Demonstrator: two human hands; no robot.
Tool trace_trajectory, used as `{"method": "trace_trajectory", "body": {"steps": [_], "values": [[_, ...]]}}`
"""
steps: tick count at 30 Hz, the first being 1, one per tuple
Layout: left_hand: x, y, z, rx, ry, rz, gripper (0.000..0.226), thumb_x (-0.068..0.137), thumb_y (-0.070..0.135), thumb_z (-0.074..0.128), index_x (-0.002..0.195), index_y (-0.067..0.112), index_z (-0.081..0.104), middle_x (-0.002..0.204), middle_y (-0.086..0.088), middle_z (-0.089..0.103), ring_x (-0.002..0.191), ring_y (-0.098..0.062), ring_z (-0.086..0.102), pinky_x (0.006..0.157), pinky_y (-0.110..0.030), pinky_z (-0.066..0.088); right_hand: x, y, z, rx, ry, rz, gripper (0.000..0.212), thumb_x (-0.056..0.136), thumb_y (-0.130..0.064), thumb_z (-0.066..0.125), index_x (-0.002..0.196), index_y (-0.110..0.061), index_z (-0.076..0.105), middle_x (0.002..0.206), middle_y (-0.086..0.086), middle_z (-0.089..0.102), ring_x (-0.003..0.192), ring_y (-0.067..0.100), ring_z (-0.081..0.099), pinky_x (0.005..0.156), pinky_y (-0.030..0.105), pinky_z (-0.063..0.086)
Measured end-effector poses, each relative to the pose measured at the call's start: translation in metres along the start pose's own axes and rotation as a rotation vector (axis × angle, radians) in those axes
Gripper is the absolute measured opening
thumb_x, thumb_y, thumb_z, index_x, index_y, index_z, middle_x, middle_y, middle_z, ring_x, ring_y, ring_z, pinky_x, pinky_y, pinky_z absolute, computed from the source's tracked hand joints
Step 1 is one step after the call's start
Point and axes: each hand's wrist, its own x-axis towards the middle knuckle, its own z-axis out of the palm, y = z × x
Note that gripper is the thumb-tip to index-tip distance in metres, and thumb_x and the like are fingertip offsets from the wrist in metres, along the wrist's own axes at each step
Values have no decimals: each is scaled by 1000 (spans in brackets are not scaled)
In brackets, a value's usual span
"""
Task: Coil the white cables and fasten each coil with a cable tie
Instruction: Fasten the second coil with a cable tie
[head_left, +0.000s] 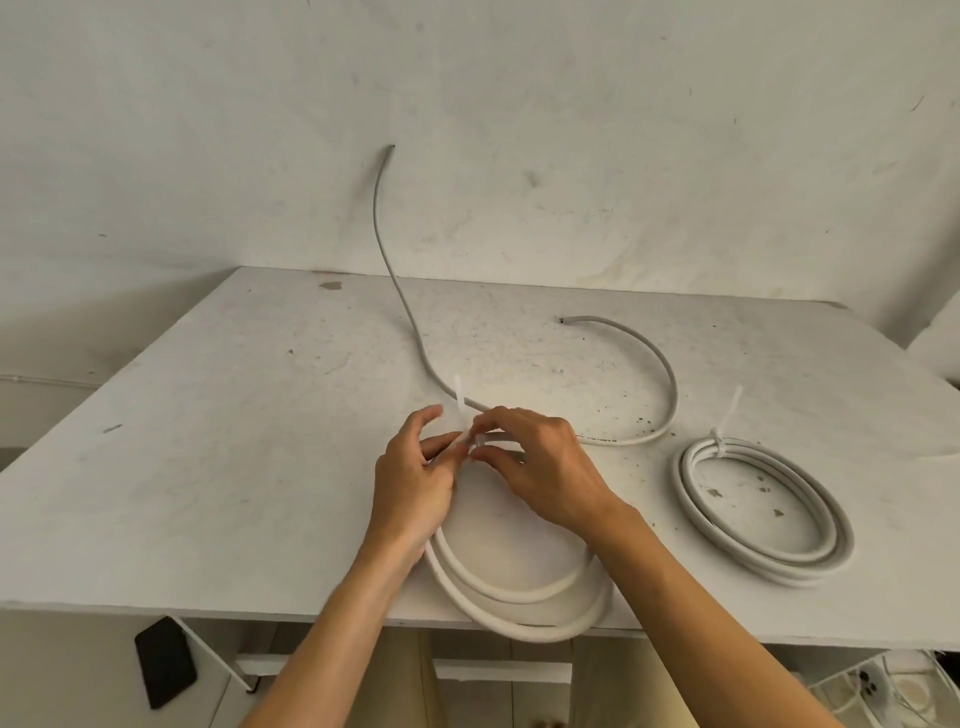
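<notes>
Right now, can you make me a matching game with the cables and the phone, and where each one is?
Things:
1. tied coil
2. unfinished coil
3. black phone
4. near cable tie

Places:
A. below the table's near edge, left
B. pinched by left hand and right hand
C. flat on the table, right
D. overhanging the table's near edge

Pairs: 1-C, 2-D, 3-A, 4-B.

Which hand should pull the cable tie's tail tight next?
Left, probably. The left hand pinches the cable tie at the foot of its upright tail, ready to pull; the right hand pinches it against the coil, steadying it.
</notes>
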Motion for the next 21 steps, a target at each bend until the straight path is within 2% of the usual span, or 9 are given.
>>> {"method": "trace_trajectory", "body": {"steps": [2,5,6,9,11,14,18,21], "values": [[1,-1,1,17,0,-45,57,92,42,71,145,38,50,110,17,75,102,-18,72,92,-37,58,3,2,4,29,11,33,16,93,-8,76,108,-6,74,103,5,78,98,16,76,85,31,60],[0,1,2,70,-34,-11,50,98,39,64,146,41,50,107,24,70,95,-6,68,87,-22,54,7,5,9,67,67,107,11,94,-9,75,104,-6,77,99,5,78,92,15,75,85,27,60],[0,1,2,63,-44,-1,42,99,37,63,139,46,55,108,23,70,88,-6,68,82,-23,55,7,5,10,98,85,138,10,93,-9,76,103,-6,78,98,5,78,91,13,75,85,26,60],[-1,3,0,13,-44,34,28,100,25,65,109,50,71,103,19,73,60,-11,68,53,-22,51,0,7,12,214,126,179,11,90,-7,79,100,-9,80,98,1,74,91,6,73,84,17,58],[-3,4,0,-8,-21,63,25,99,21,66,100,46,73,99,17,75,59,-16,72,46,-24,52,-2,8,12,229,130,177,13,89,-7,80,102,-11,80,98,0,74,92,5,73,84,16,58],[-8,4,2,-2,15,106,25,98,20,67,99,44,74,98,18,76,75,-14,76,54,-29,61,-1,8,12,230,132,184,13,90,-7,79,102,-12,80,98,-1,74,91,6,73,85,18,58],[-19,1,4,123,68,182,35,99,16,65,105,50,70,96,34,73,86,2,73,66,-15,59,-1,9,13,247,105,169,11,92,-8,77,102,-12,79,98,-2,71,91,7,73,85,19,59],[-23,1,3,346,125,321,24,100,18,64,116,29,76,96,21,77,91,4,70,77,-7,53,-3,9,15,198,95,128,11,92,-6,77,102,-9,79,97,1,71,89,8,72,85,20,59]]}}
